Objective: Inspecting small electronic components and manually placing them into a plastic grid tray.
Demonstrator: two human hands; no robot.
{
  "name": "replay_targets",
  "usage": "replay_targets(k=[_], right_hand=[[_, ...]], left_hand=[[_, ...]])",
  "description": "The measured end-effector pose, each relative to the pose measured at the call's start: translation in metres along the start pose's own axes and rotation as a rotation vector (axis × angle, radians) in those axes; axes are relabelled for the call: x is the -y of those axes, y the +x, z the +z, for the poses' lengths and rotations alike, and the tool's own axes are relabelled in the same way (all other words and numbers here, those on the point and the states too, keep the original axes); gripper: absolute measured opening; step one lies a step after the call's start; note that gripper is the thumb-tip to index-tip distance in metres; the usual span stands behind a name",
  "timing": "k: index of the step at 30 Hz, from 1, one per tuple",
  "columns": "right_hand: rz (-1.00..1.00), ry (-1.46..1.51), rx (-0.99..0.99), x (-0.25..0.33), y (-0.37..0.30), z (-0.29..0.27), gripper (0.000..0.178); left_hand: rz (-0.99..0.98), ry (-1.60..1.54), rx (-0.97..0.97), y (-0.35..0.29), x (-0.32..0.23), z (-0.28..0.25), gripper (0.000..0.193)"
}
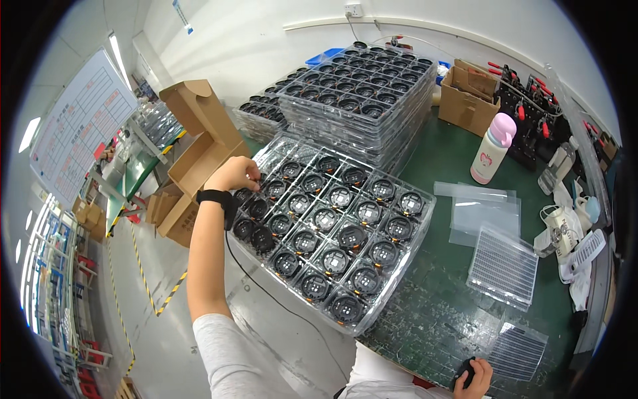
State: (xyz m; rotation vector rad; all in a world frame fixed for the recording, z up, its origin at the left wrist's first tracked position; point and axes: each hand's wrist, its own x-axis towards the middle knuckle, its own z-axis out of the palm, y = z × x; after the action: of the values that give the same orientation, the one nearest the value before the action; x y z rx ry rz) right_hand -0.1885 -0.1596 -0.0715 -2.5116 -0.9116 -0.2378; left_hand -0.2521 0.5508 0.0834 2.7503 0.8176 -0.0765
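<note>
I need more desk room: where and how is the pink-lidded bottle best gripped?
I'd grip the bottle around its pale body, below the lid, coming from the near side: it looks round and upright, and only thin, flat plastic sheets lie there, whereas the stacked trays rise to its left.

Glossy plastic before you
Your clear compartment tray (279, 149) shines smooth; at its four o'clock, the green tabletop (428, 302) looks scuffed; at ten, the open carton (199, 159) is matt cardboard.
</note>
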Motion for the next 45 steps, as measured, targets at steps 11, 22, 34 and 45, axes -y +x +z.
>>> replay_targets(k=[11,22,34,45], right_hand=[[0.022,0.018,-0.003,-0.003,-0.002,0.003,0.029],[-0.053,0.271,-0.118,0.007,-0.012,-0.003,0.034],[-0.008,-0.102,-0.477,-0.075,-0.049,-0.131,0.022],[-1.079,1.151,0.063,-0.02,-0.143,-0.323,0.021]], left_hand=[[0.166,-0.047,-0.158,-0.07,-0.049,0.008,0.025],[0.164,0.099,-0.209,-0.149,-0.054,0.04,0.024],[1.06,-0.296,-0.039,-0.272,-0.358,0.133,0.017],[1.38,-0.366,0.386,-0.213,-0.487,0.222,0.032]])
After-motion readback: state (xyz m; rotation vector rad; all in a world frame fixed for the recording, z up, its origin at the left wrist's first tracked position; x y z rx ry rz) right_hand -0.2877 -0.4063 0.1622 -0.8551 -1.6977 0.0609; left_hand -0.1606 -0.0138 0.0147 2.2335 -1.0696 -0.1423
